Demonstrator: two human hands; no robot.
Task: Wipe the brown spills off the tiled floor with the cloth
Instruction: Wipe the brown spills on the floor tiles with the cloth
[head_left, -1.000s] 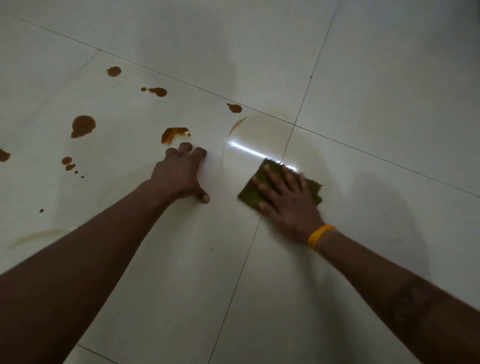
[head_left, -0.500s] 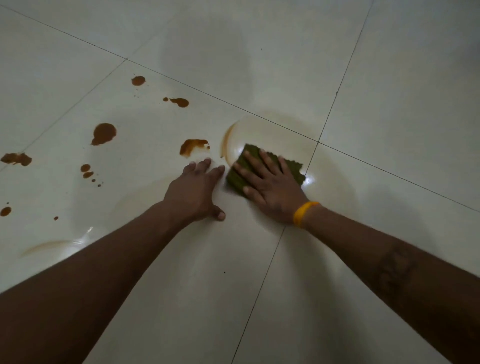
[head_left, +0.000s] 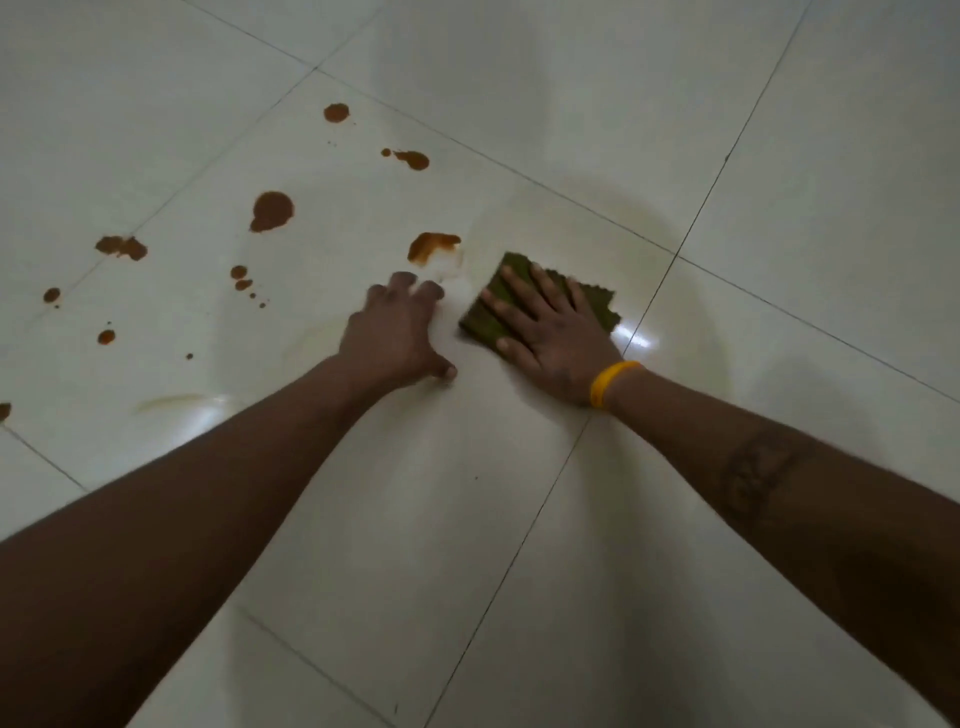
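My right hand (head_left: 553, 335), with a yellow band at the wrist, presses flat with spread fingers on a green cloth (head_left: 485, 319) lying on the white tiled floor (head_left: 571, 545). My left hand (head_left: 397, 338) rests on the floor just left of the cloth, fingers loosely bent. A smeared brown spill (head_left: 431, 245) lies just beyond my left fingers and left of the cloth. Further left are several brown spills: a large round blot (head_left: 271, 210), a streaked drop (head_left: 413, 158), a far drop (head_left: 336, 112) and a patch (head_left: 122, 246).
Small brown drops (head_left: 241, 278) dot the tile to the left. A faint wet smear (head_left: 171, 401) shows near my left forearm. Dark grout lines cross the floor. A wet sheen surrounds the cloth.
The cloth under my right hand slid left across the tile joint, wiping away the curved brown streak and small drop. My left hand stayed planted. The camera view shifted.
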